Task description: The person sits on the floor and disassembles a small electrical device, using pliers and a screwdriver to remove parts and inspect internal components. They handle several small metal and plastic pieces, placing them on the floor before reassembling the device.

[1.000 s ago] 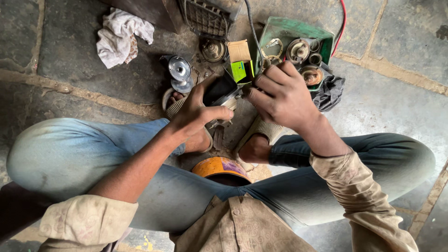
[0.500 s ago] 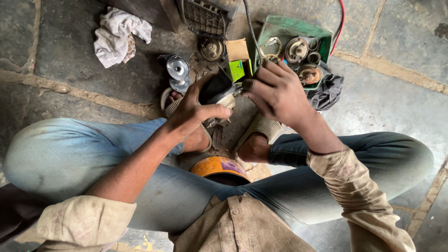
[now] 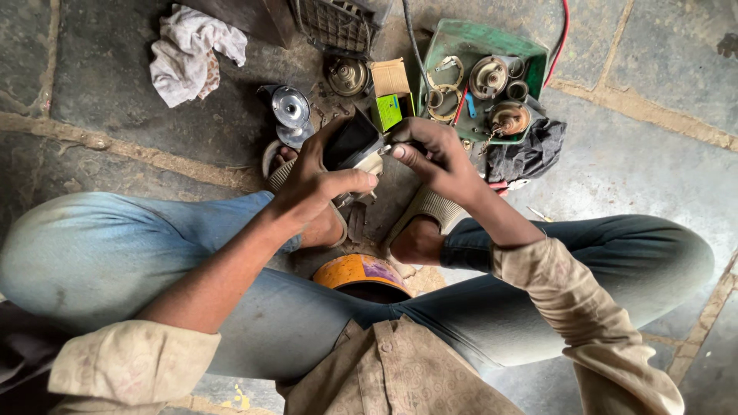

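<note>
My left hand [image 3: 319,180] grips a black boxy part [image 3: 352,141] with a pale lower edge, held just above my feet. My right hand [image 3: 432,157] pinches a small metal piece [image 3: 384,150] against the right side of that part, fingers curled tight. Both hands meet over the stone floor between my knees. What the right fingers hold is mostly hidden by them.
A green tray [image 3: 461,42] with round metal parts lies ahead, a dark cloth [image 3: 530,154] beside it. A small cardboard box [image 3: 392,92], shiny metal discs [image 3: 290,107], a white rag [image 3: 192,54], a black grille [image 3: 334,23] and an orange round seat [image 3: 357,273] surround me.
My hands and the black part have shifted slightly; the right hand has moved left and closed in on the part's edge.
</note>
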`<state>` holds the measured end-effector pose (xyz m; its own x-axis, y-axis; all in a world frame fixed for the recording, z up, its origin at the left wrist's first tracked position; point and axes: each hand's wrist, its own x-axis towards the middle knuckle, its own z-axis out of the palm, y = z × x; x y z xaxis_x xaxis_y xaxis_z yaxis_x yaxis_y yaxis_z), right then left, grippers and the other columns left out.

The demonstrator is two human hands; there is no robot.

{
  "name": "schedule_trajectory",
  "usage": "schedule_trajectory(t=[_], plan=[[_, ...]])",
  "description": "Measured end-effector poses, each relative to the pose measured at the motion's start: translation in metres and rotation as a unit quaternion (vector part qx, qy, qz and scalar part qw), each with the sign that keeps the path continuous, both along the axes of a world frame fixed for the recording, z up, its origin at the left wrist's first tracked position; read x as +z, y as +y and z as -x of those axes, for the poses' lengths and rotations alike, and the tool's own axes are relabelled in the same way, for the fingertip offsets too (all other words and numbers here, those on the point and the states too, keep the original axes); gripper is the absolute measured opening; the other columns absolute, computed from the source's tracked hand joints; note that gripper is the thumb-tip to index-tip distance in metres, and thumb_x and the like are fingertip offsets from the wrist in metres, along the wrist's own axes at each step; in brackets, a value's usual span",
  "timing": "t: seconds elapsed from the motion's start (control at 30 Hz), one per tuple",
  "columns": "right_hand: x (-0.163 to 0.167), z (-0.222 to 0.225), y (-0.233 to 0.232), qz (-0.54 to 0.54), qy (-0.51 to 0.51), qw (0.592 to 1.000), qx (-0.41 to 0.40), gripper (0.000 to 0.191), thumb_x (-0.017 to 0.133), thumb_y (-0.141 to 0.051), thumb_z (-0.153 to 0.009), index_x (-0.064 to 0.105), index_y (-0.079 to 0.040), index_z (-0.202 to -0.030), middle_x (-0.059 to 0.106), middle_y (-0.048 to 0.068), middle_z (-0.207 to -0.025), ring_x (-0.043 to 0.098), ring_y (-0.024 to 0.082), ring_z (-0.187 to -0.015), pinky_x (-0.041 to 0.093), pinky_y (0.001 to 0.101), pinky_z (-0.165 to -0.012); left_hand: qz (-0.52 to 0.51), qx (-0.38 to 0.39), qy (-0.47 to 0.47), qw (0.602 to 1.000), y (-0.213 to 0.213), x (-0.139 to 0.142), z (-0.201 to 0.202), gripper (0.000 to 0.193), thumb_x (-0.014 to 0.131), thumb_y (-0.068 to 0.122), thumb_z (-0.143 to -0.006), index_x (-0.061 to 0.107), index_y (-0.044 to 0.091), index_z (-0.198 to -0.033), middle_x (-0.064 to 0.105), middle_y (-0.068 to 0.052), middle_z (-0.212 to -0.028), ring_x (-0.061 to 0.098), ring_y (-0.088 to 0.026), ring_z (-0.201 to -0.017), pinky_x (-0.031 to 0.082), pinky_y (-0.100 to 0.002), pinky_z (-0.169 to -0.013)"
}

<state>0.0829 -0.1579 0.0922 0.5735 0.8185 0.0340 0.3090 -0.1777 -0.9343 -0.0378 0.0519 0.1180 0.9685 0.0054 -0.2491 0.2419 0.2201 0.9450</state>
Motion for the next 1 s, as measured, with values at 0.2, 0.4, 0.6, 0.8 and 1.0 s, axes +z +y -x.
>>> schedule_trajectory(t=[0.2, 0.4, 0.6, 0.8, 1.0], plan=[[0.03, -0.009, -0.01, 0.023, -0.308, 0.951, 0.026, 0.017, 0.074, -0.022, -0.098, 0.071, -0.006, -0.102, 0.064, 0.007, -0.093, 0.055, 0.025, -0.086, 0.044, 0.04, -0.075, 0.024, -0.016, 0.009, 1.0, 0.004, 0.01, 0.0, 0.056, 0.075, 0.023, -0.072, 0.06, 0.005, -0.123, 0.066, -0.005, -0.102, 0.065, -0.017, -0.092, 0.057, -0.033, -0.082], [0.053, -0.007, -0.012, 0.081, -0.521, 0.846, 0.074, 0.017, 0.077, -0.027, -0.09, 0.075, -0.012, -0.099, 0.064, 0.002, -0.09, 0.057, 0.021, -0.085, 0.045, 0.0384, -0.074, -0.087, -0.043, 0.016, 0.995, 0.001, 0.007, -0.001, 0.056, 0.075, 0.028, -0.068, 0.061, 0.005, -0.118, 0.065, -0.004, -0.097, 0.065, -0.018, -0.091, 0.054, -0.033, -0.082], [0.013, -0.003, -0.006, 0.085, -0.293, 0.952, 0.041, 0.024, 0.074, -0.03, -0.098, 0.066, -0.009, -0.087, 0.062, 0.005, -0.082, 0.053, 0.019, -0.074, 0.044, 0.0362, -0.071, -0.095, -0.028, -0.032, 0.995, -0.001, 0.003, 0.0, 0.052, 0.075, 0.028, -0.071, 0.062, 0.004, -0.115, 0.065, -0.006, -0.097, 0.065, -0.02, -0.09, 0.055, -0.035, -0.08], [0.008, 0.006, -0.001, -0.017, 0.037, 0.999, -0.009, 0.02, 0.069, -0.021, -0.103, 0.061, -0.004, -0.099, 0.056, 0.006, -0.087, 0.05, 0.02, -0.08, 0.041, 0.0325, -0.072, 0.06, -0.007, 0.034, 0.998, 0.004, 0.011, 0.0, 0.054, 0.074, 0.021, -0.072, 0.06, 0.004, -0.121, 0.067, -0.006, -0.098, 0.067, -0.018, -0.088, 0.058, -0.033, -0.077], [0.054, -0.007, -0.008, 0.068, -0.407, 0.91, 0.038, 0.02, 0.076, -0.025, -0.096, 0.069, -0.007, -0.099, 0.059, 0.006, -0.088, 0.054, 0.025, -0.083, 0.044, 0.0398, -0.075, 0.022, -0.032, -0.007, 0.999, 0.006, 0.01, -0.001, 0.052, 0.075, 0.018, -0.075, 0.062, 0.002, -0.122, 0.068, -0.006, -0.103, 0.067, -0.016, -0.095, 0.057, -0.031, -0.084]])
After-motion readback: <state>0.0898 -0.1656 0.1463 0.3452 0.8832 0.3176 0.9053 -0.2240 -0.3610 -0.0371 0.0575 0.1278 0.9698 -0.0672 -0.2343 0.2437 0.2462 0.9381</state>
